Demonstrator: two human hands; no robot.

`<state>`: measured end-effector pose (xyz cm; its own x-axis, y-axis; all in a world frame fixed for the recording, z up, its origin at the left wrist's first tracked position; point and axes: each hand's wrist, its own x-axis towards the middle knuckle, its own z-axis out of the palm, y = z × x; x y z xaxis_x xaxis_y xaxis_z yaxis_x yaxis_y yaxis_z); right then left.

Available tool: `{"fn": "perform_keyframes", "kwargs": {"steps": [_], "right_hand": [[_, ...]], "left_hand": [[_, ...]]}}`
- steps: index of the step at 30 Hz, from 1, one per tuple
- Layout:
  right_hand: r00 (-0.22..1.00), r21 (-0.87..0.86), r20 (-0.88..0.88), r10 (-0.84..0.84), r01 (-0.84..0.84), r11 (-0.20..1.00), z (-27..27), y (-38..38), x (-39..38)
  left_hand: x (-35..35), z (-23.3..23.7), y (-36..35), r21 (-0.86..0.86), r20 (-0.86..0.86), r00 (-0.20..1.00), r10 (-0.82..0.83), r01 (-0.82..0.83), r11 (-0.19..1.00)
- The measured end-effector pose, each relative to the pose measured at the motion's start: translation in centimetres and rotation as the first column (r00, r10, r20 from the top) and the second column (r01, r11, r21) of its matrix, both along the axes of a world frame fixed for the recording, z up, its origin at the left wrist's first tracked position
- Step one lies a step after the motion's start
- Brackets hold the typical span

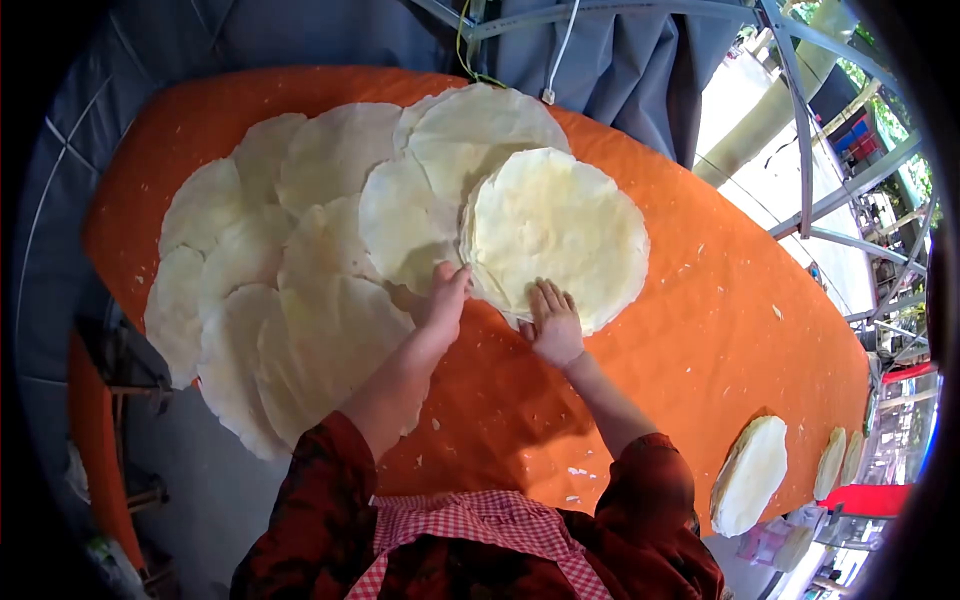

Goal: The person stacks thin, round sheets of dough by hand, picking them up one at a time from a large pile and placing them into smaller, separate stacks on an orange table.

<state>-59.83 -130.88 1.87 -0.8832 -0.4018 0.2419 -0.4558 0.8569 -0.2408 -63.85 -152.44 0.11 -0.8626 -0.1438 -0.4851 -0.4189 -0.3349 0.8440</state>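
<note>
A stack of round, pale flatbreads (pixel 570 230) lies on the orange-covered table in front of me. My right hand (pixel 553 322) rests flat on the near edge of the stack, its fingers stretched out over the top flatbread. At the stack's left edge is my left hand (pixel 447 295), with thumb and fingers drawn together at the rim of a flatbread. How many layers it pinches is hidden. Left of both hands, several thin flatbreads (pixel 330 240) are spread out and overlap one another.
The orange table cover (pixel 690 370) carries scattered crumbs. A smaller flatbread stack (pixel 750 475) sits at the right near edge, with other stacks (pixel 830 463) beyond it. Grey tarpaulin (pixel 620 70) hangs behind the table. Metal frame bars (pixel 800 130) stand at the upper right.
</note>
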Motion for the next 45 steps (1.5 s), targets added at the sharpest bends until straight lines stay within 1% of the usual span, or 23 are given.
{"fn": "perform_keyframes", "kwargs": {"steps": [5,8,9,12,15,18,19,22,23,24,25,27,29,30,31,32,33,35,36,38,41,44,45], "right_hand": [[0.997,0.131,-0.032,-0.067,0.071,0.989,-2.7,-0.5,-0.2],[0.997,0.229,-0.071,-0.028,0.044,0.972,-4.2,0.4,-1.4],[0.997,0.265,-0.077,-0.005,0.025,0.964,-4.1,0.5,-1.5],[0.996,0.268,-0.075,-0.046,0.065,0.961,-3.7,-0.1,-1.5],[0.986,0.26,-0.158,-0.055,0.095,0.961,-3.6,-0.5,-2.1],[0.953,0.096,0.283,-0.106,0.082,0.992,1.6,0.9,-5.6],[0.967,0.038,0.241,-0.083,0.076,0.996,3.6,1.8,-8.4],[0.971,-0.062,0.153,-0.183,0.194,0.979,11.6,6.0,-20.1],[0.983,0.246,0.104,-0.148,0.119,0.962,15.5,7.3,-24.6],[0.997,0.149,-0.022,-0.078,0.08,0.986,21.7,5.5,-24.3],[0.993,0.094,-0.089,-0.081,0.09,0.992,25.0,4.9,-24.8],[0.964,0.042,-0.252,-0.088,0.102,0.994,29.8,2.2,-24.4],[0.897,0.046,-0.434,-0.086,0.117,0.992,31.3,-2.2,-21.0],[0.887,0.031,-0.455,-0.077,0.102,0.994,28.9,-2.6,-21.8],[0.864,0.1,-0.502,-0.037,0.1,0.99,26.0,-3.5,-22.2],[0.865,0.107,-0.494,-0.085,0.157,0.982,21.9,-4.5,-23.0],[0.799,0.166,-0.601,-0.012,0.14,0.976,17.6,-6.0,-24.1],[0.929,0.056,-0.364,-0.067,0.094,0.994,7.9,-8.8,-25.5],[0.945,0.028,-0.326,-0.012,0.022,0.999,3.2,-9.4,-26.3],[0.998,0.185,-0.06,-0.006,0.017,0.983,-5.0,-10.4,-26.3],[0.981,0.25,-0.191,0.034,0.015,0.968,-1.9,-14.0,-22.8],[0.993,0.123,-0.103,0.065,-0.052,0.991,-2.1,-13.1,-23.1],[0.992,0.138,-0.101,0.08,-0.066,0.988,-0.9,-13.2,-22.9]], "left_hand": [[-0.7,-0.2,-0.6,0.007,-0.099,0.994,-0.037,0.038,0.999],[0.6,1.0,-0.3,0.049,-0.044,0.995,0.092,-0.089,0.995],[1.1,0.6,-0.6,0.086,-0.037,0.997,0.074,-0.07,0.994],[2.7,-0.1,-0.9,0.189,-0.019,1.0,0.02,-0.016,0.982],[3.9,0.1,-0.3,0.255,0.014,1.0,-0.011,0.007,0.967],[4.9,0.1,-0.4,0.271,0.034,0.996,-0.081,0.069,0.96],[5.0,0.1,-0.7,0.287,0.025,0.996,-0.085,0.075,0.955],[3.7,0.2,-1.9,0.292,-0.034,0.997,-0.062,0.07,0.954],[3.0,0.3,-2.3,0.316,-0.053,0.998,-0.026,0.041,0.948],[1.8,0.4,-3.0,0.342,-0.074,0.997,0.011,0.015,0.94],[0.4,0.6,-3.7,0.368,-0.096,0.994,0.051,-0.012,0.93],[-2.5,1.1,-5.8,0.343,-0.129,0.987,0.092,-0.043,0.939],[-5.8,0.9,-7.5,0.329,-0.152,0.975,0.162,-0.105,0.939],[-7.5,0.7,-8.1,0.333,-0.157,0.97,0.186,-0.125,0.935],[-9.1,0.4,-8.6,0.334,-0.16,0.965,0.207,-0.145,0.931],[-10.5,-0.1,-9.0,0.334,-0.162,0.96,0.228,-0.164,0.928],[-11.8,-1.0,-9.2,0.327,-0.165,0.965,0.203,-0.141,0.934],[-14.4,-2.7,-9.8,0.306,-0.172,0.973,0.156,-0.098,0.947],[-15.1,-2.8,-10.0,0.29,-0.155,0.977,0.144,-0.094,0.952],[-16.0,-2.4,-10.0,0.254,-0.117,0.987,0.11,-0.077,0.964],[-16.8,-1.8,-10.4,0.254,-0.131,0.99,0.058,-0.023,0.967],[-17.9,-2.2,-10.9,0.309,-0.117,0.993,-0.024,0.06,0.949],[-18.4,-2.1,-11.1,0.324,-0.12,0.991,-0.066,0.102,0.94]]}}
